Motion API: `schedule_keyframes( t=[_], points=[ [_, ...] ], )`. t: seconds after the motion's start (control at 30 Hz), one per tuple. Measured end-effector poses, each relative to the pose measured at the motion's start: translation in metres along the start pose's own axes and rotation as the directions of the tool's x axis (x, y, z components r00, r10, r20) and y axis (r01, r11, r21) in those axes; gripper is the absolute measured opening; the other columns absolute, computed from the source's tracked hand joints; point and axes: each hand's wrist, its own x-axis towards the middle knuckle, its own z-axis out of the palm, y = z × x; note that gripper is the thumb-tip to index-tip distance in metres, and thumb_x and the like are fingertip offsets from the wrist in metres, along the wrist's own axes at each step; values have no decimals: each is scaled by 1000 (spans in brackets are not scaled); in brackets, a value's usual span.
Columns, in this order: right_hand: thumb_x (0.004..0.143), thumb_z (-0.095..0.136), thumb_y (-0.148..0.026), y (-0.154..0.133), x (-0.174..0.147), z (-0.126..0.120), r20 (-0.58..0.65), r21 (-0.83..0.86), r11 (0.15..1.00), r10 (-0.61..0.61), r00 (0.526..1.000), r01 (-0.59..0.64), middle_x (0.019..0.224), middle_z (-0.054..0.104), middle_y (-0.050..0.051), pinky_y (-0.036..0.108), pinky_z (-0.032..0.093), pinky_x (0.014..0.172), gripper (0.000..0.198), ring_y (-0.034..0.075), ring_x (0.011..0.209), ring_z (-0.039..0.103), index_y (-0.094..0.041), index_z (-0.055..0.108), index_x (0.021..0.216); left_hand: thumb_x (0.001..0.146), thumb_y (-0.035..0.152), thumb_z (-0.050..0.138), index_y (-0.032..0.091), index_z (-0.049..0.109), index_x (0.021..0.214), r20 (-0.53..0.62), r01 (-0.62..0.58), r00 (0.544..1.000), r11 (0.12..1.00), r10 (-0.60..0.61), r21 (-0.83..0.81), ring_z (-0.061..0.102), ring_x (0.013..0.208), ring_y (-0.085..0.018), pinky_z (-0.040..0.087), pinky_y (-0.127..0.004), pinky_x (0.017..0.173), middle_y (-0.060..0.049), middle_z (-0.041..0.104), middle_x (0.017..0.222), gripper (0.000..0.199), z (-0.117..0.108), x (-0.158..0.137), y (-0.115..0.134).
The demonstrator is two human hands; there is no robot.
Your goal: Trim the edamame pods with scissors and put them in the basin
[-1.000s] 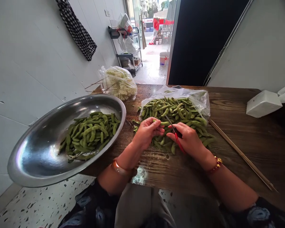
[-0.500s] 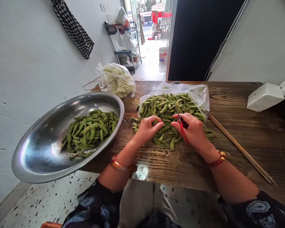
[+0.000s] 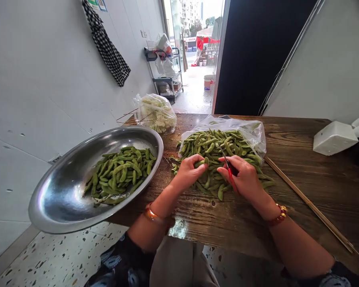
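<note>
From where I stand, the left hand (image 3: 189, 172) has its grip closed in a pinch on one green pod (image 3: 206, 161), held just above the heap of pods (image 3: 211, 142) on the worktop (image 3: 290, 153). The right hand (image 3: 243, 175) keeps a curled grip on the red-handled scissors (image 3: 231, 178), blades angled over the heap and apart from the pinched pod; from here I can't quite tell whether the blades are parted. A clear plastic bag (image 3: 255, 132) lies around the heap's far side. To the left, a metal basin (image 3: 55, 195) holds loose pods (image 3: 119, 171).
</note>
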Motion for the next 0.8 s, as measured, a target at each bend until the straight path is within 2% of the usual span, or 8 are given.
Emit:
schedule_keyframes(
  t=[0.07,0.13,0.3,0.4,0.57,0.67,0.8],
  points=[
    [87,58,-44,-1,-1,1,11,7,1000,-9,1000,9,88,65,6,34,51,73,30,20,79,62,-20,64,103,78,35,61,14,53,79,67,107,993,960,-93,-258,45,49,-5,33,-19,48,-1,61,73,23,-2,-1,4],
    [86,59,-43,-2,-1,2,18,12,1000,-18,1000,18,89,64,6,33,51,73,29,20,79,62,-20,63,104,76,36,64,14,50,80,124,178,983,889,-138,-421,41,43,-2,28,-17,43,-2,63,74,27,-2,-3,7],
    [85,60,-43,-3,-3,3,66,32,999,-21,998,19,90,64,6,33,52,72,31,20,79,62,-21,62,107,69,34,74,14,56,87,120,214,977,813,-177,-542,39,44,-1,27,-15,41,2,58,72,33,1,-5,9],
    [84,61,-44,-2,-4,5,97,21,1000,-20,995,18,90,63,6,33,52,72,33,20,79,62,-21,62,107,70,37,73,13,62,93,110,216,976,819,-186,-532,35,45,0,24,-15,40,3,54,71,35,1,-5,9],
    [83,63,-43,-3,-5,6,145,-14,1000,6,989,-4,91,63,6,33,52,71,33,20,78,62,-22,63,108,76,42,66,12,65,86,89,124,991,910,-96,-395,36,47,-3,25,-17,42,4,46,57,31,1,-6,10],
    [83,63,-43,-4,-5,6,171,-17,1000,2,985,0,92,62,6,33,52,72,33,19,77,61,-21,62,107,78,40,65,13,68,87,97,73,994,956,-47,-285,37,48,-5,27,-18,44,3,50,57,29,3,-8,11],
    [82,63,-44,-5,-5,7,165,-17,1000,-3,986,6,93,62,6,34,51,72,33,19,78,60,-20,62,105,78,36,65,14,71,87,92,13,996,978,6,-207,49,60,-9,38,-19,54,-2,63,73,25,7,-9,13]
  ],
)
